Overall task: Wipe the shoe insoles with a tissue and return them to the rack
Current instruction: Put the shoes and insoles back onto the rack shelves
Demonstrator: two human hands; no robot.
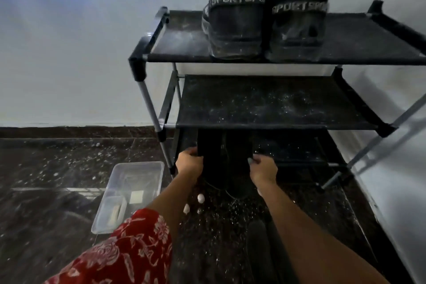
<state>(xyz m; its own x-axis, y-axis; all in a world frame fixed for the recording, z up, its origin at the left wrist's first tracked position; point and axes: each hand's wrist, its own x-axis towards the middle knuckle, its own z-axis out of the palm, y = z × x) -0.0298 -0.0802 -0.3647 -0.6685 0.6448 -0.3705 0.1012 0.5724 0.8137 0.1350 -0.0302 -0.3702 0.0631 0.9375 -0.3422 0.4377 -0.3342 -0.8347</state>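
The rack (265, 99) in front of me has matt black cloth shelves, speckled with pale dust, stretched on smooth grey metal tubes with black plastic corner joints. The two shoes (235, 21) on its top shelf are dull black fabric, scuffed and dusty, with a woven lettered band. The floor (57, 163) is dark polished stone, glossy and flecked white. The tray (129, 191) beside me is clear smooth plastic. My sleeve (129, 251) is red printed cloth.

Black shoes (265, 23) – grey lettering; red sleeve (129, 249) – pale floral print.
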